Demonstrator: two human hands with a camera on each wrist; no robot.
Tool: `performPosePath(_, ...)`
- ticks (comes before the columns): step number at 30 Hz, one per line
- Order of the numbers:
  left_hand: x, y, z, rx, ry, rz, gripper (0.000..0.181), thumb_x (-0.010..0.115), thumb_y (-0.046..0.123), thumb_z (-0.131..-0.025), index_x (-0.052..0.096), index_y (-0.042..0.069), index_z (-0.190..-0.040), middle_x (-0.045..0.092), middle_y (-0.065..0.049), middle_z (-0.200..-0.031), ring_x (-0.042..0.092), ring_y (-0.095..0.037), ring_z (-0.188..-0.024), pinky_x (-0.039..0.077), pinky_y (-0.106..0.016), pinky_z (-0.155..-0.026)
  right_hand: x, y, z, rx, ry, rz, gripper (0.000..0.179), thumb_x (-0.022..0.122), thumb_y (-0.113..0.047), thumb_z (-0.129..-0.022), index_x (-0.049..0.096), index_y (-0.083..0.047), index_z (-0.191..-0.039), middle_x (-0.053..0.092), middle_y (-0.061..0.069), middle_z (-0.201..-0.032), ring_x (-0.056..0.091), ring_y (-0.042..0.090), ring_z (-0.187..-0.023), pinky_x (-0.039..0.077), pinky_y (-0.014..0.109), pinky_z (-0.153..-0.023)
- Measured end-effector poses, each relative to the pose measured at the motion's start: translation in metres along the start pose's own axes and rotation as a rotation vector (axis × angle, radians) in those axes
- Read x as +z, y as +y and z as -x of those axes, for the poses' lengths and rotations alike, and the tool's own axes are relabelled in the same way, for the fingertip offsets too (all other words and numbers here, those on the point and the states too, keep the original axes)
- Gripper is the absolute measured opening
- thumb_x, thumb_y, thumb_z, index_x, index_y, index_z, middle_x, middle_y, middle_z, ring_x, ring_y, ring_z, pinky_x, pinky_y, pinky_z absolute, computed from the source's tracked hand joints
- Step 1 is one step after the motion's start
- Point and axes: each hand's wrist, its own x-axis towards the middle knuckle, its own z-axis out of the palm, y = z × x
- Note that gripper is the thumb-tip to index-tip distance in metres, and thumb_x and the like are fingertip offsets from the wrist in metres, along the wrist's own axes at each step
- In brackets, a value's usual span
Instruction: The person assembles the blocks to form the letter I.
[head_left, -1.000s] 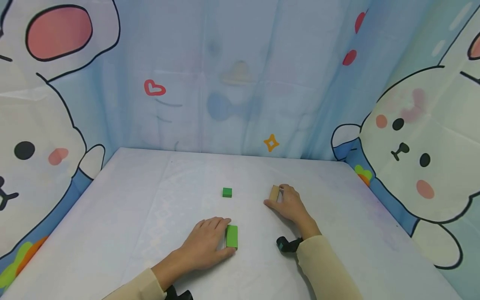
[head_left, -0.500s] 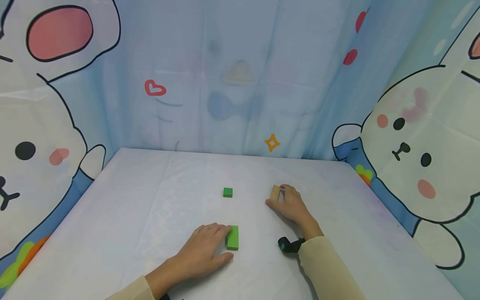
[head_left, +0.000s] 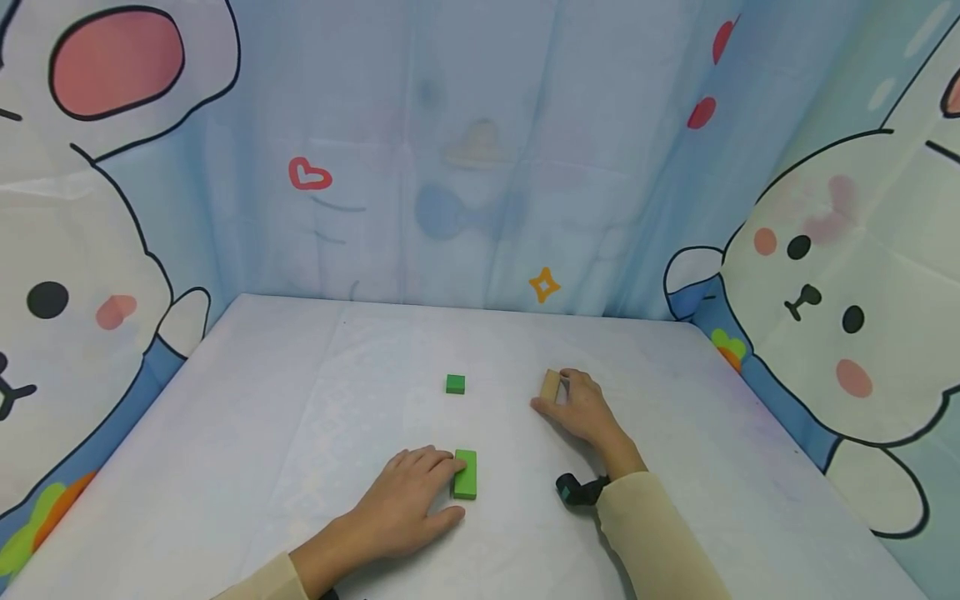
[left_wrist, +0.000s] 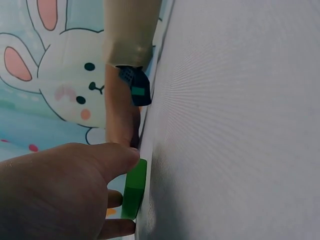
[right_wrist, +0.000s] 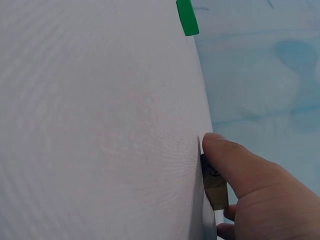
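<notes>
A light green rectangular block (head_left: 466, 477) lies on the white table, near the front. Beside its left edge my left hand (head_left: 408, 504) has loosely spread fingers, the index fingertip resting on the block's upper left part and the thumb apart from it. In the left wrist view that same block (left_wrist: 134, 194) shows beyond the thumb. Further back on the right, my right hand (head_left: 585, 412) pinches a wooden block (head_left: 550, 386) between thumb and fingers at its two ends. The right wrist view shows a dark mark on the wooden block (right_wrist: 216, 190), partly hidden by the thumb.
A small darker green block (head_left: 455, 384) sits farther back, left of the wooden one. Behind the white table (head_left: 360, 350) hangs a blue curtain (head_left: 360, 233) with cartoon rabbits at both sides. A black wrist camera (head_left: 579, 490) is on the right wrist.
My left hand has loosened from the light green block: its thumb has moved off the near end and the index finger has come onto the upper left part. The right hand has barely moved.
</notes>
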Motion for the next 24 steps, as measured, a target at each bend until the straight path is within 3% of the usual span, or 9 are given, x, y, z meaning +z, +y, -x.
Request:
performPosePath(12, 0.0018, 0.0003, 0.0003, -0.003, -0.021, 0.017, 0.052, 0.064, 0.041, -0.100, 0.056, 0.016, -0.144, 0.058, -0.004, -0.145, 0.050, -0.031, -0.141, 0.039, -0.060, -0.115, 0.0014, 0.0026, 0.0013, -0.011, 0.010, -0.025, 0.094, 0.070, -0.051, -0.093, 0.031, 0.006, -0.155, 0.036, 0.033, -0.158, 0.033, 0.049, -0.148, 0.033, 0.063, -0.119)
performPosePath(24, 0.0006, 0.0012, 0.0004, 0.007, 0.003, -0.001, 0.051, 0.065, 0.038, -0.099, 0.057, 0.014, -0.143, 0.059, -0.005, -0.143, 0.051, -0.032, -0.140, 0.040, -0.060, -0.114, 0.0001, -0.0006, 0.0025, -0.013, 0.012, -0.045, 0.092, 0.069, -0.051, -0.094, 0.029, 0.003, -0.157, 0.036, 0.031, -0.158, 0.037, 0.047, -0.147, 0.035, 0.063, -0.118)
